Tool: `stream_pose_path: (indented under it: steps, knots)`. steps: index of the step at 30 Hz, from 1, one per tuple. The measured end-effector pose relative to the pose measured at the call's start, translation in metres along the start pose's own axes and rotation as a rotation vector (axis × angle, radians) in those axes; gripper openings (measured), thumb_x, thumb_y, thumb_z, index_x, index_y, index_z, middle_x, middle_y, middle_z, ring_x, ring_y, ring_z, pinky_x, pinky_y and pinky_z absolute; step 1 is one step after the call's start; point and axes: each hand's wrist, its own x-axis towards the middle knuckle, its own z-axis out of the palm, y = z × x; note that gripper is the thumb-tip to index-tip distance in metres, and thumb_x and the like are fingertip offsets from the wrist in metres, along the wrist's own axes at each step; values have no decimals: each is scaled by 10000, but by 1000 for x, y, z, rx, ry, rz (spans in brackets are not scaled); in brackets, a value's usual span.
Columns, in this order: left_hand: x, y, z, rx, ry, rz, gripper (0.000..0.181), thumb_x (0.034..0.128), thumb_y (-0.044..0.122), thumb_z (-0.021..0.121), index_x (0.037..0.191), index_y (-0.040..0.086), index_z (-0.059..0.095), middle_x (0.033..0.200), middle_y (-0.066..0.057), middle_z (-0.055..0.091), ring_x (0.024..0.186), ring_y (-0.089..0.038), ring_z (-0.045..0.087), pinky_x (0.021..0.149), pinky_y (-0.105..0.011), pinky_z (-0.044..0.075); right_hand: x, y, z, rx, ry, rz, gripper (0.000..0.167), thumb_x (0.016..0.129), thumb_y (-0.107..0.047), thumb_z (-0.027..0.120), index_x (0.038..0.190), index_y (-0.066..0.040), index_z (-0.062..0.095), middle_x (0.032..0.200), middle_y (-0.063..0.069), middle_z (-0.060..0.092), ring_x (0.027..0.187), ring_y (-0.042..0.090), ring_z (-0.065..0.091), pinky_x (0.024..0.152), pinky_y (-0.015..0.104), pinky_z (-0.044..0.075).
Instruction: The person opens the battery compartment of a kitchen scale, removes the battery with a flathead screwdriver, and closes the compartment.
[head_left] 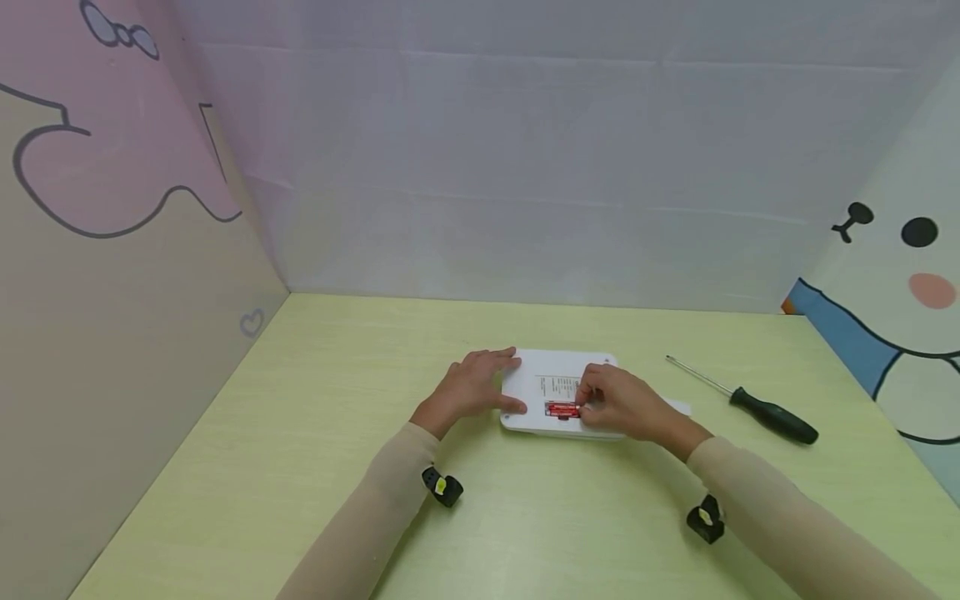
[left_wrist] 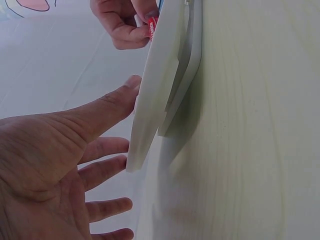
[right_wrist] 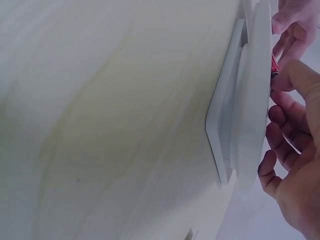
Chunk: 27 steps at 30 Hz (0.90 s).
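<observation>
A flat white battery-powered device lies on the table with its printed side up; its exact kind cannot be told. Red batteries sit in a slot near its front edge. My right hand bends over the slot, pinching the end of a red battery between thumb and finger. At the device's left edge rests my left hand, its thumb touching the casing and its fingers spread, as the left wrist view shows. The right fingers partly cover the slot.
To the right lies a screwdriver with a dark handle, its tip pointing away. A small white piece shows just beyond the right hand. Pale panels stand at the back and both sides of the yellowish table.
</observation>
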Motion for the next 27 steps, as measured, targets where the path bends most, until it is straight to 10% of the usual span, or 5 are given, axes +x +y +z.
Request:
stream_pose_path:
  steps: [27]
  knots:
    - [1, -2, 2, 31, -3, 4, 814, 766, 507, 793, 1465, 240, 472, 1581, 105, 337, 1454, -245, 314, 1130, -569, 271, -2, 0, 4, 34, 27, 42, 103, 768, -97, 677, 791, -185, 629, 776, -70, 527, 712, 93, 455, 619, 231, 372]
